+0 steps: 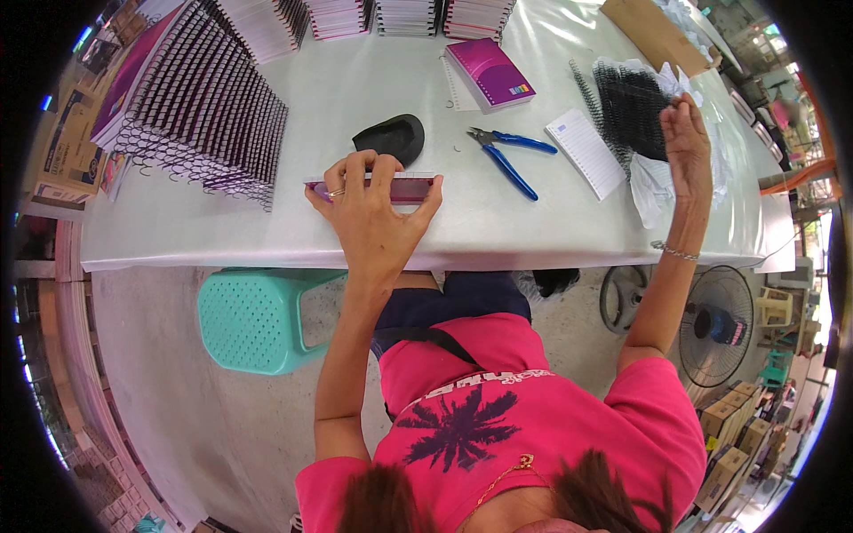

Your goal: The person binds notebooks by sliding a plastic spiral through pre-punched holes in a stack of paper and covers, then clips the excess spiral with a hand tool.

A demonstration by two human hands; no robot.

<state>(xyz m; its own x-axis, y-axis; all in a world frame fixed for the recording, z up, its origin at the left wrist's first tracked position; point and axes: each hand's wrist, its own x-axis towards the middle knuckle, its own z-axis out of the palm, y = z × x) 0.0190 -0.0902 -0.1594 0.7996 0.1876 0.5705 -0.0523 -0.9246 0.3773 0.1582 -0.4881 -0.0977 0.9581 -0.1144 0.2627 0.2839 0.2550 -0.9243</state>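
My left hand (378, 213) grips a small notepad (413, 190) with a purple cover, fingers and thumb spread across it to both ends. The pad stands on edge near the table's front, beside a black rounded, mouse-shaped object (395, 140). To the right, my right hand (689, 151) is raised by a heap of black spiral binding coils (629, 105) lying on white crumpled plastic. Its fingers are drawn together; whatever they hold, if anything, is too fine to make out. Blue-handled cutting pliers (511, 160) lie between the hands, jaws toward the left.
A tall stack of spiral-bound notebooks (209, 107) stands at the left. Several more stacks (409, 16) line the back. A purple-covered pad (490, 73) and a loose lined pad (586, 153) lie near the pliers. A teal stool (253, 320) and a fan (715, 324) are below table height.
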